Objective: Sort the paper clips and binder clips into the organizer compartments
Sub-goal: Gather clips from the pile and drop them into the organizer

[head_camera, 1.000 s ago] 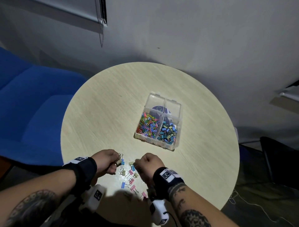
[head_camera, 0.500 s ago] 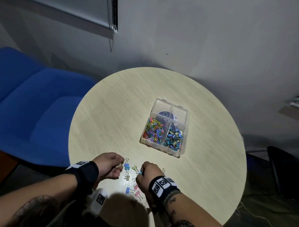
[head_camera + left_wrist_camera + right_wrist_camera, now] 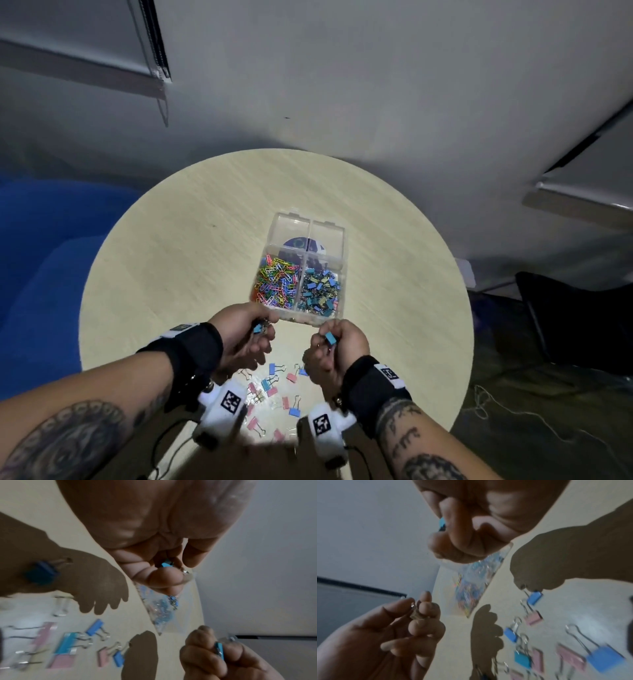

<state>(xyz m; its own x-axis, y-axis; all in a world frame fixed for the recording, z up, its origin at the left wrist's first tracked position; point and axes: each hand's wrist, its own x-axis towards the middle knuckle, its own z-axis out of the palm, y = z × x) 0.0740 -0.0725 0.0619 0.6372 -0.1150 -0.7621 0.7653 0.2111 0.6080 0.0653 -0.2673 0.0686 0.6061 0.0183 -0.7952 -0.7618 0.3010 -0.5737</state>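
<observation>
A clear four-compartment organizer (image 3: 344, 241) sits mid-table. Its near-left compartment holds coloured paper clips (image 3: 275, 282) and its near-right one holds small binder clips (image 3: 319, 291). Just in front of its near wall, my left hand (image 3: 263, 330) pinches a small blue binder clip (image 3: 166, 564). My right hand (image 3: 327, 341) grips another blue binder clip (image 3: 330, 338), which also shows in the right wrist view (image 3: 442, 522). Both hands are raised above the table. Several loose pink and blue binder clips (image 3: 274, 387) lie between my wrists near the front edge.
The round pale wooden table (image 3: 178, 260) has bare surface to the left and right of the organizer. The two far compartments (image 3: 291, 229) look empty. A blue chair (image 3: 41, 274) stands left and a dark object (image 3: 575, 322) stands right.
Both hands have lifted off the pile of loose clips and moved forward toward the organizer's near wall, each carrying a clip. The head view has tilted and come closer.
</observation>
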